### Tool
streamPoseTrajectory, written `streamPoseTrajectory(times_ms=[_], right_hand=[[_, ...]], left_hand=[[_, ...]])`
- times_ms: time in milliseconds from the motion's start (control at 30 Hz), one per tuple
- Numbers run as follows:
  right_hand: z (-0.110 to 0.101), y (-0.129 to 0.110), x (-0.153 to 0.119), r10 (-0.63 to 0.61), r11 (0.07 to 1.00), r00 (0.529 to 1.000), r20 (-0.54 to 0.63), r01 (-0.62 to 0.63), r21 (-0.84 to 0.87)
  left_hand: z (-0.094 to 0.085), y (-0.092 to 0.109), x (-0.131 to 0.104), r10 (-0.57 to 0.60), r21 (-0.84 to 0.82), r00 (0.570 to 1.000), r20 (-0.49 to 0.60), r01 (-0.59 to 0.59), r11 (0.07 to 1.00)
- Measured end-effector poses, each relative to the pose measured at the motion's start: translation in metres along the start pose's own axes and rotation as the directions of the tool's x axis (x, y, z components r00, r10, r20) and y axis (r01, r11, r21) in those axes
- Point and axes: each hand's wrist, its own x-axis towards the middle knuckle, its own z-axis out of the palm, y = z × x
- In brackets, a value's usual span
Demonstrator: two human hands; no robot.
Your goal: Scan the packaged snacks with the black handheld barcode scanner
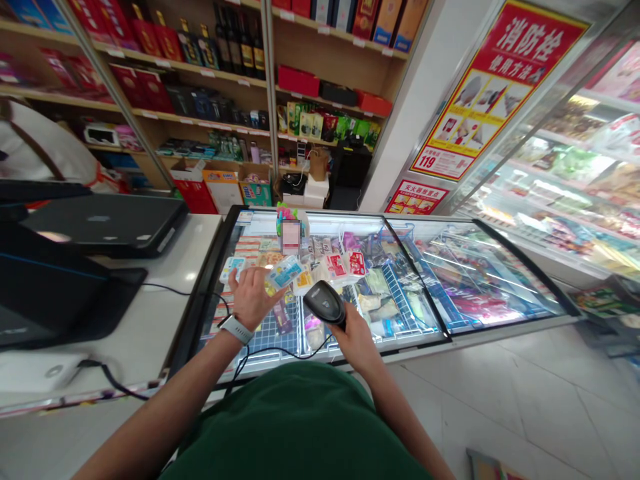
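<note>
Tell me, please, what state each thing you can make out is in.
Freezer: goods visible beneath its glass top
Scanner: held in the right grip
Cable: slack, curving
Left grip: loosely spread beside a blue-and-white packet, contact unclear
Watch: strapped on
Red-and-white packets: resting atop the freezer
Dark bottles: upright

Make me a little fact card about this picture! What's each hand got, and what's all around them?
Left hand: the left hand is spread above the freezer, near a blue-and-white packet; whether they touch is hard to tell
Right hand: the right hand holds a black scanner
On the left wrist: a watch with a pale band
Beside the scanner: red-and-white packets
Under the hands: a glass-topped freezer
Left of the freezer: a pale counter
On the pillar: a red poster
</note>
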Motion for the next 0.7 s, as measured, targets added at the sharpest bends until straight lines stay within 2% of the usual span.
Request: streamPoseTrajectory(times_ms=[233, 300, 367, 433, 567, 633, 700], right_hand=[[0.001, 0.000, 0.001, 0.005, 1.000, 1.000, 0.006, -0.004, -0.005], [0.002, 0.001, 0.002, 0.002, 1.000, 1.000, 0.001, -0.002, 0.017], [0.003, 0.003, 0.003, -0.003, 0.999, 1.000, -0.009, 0.003, 0.044], [0.002, 0.006, 0.003, -0.005, 0.998, 1.000, -0.019, 0.006, 0.065], [0.002, 0.010, 0.002, 0.008, 0.998, 1.000, -0.018, -0.007, 0.064], [0.002, 0.012, 0.001, 0.009, 0.998, 1.000, -0.017, -0.008, 0.060], [0.002, 0.013, 0.001, 0.006, 0.998, 1.000, -0.022, -0.004, 0.062]], left_hand=[[-0.001, 0.000, -0.002, -0.040, -0.020, 0.998, 0.051, 0.041, 0.999], [0.000, -0.003, -0.003, -0.097, -0.022, 0.992, 0.081, 0.099, 0.995], [0.002, -0.010, -0.003, -0.208, -0.008, 0.973, 0.099, 0.210, 0.978], [0.006, -0.022, -0.003, -0.351, 0.016, 0.930, 0.107, 0.352, 0.936], [0.012, -0.054, 0.000, -0.591, 0.087, 0.798, 0.123, 0.584, 0.807], [0.014, -0.069, 0.002, -0.666, 0.122, 0.730, 0.154, 0.655, 0.746], [0.016, -0.080, 0.002, -0.687, 0.131, 0.689, 0.231, 0.677, 0.724]])
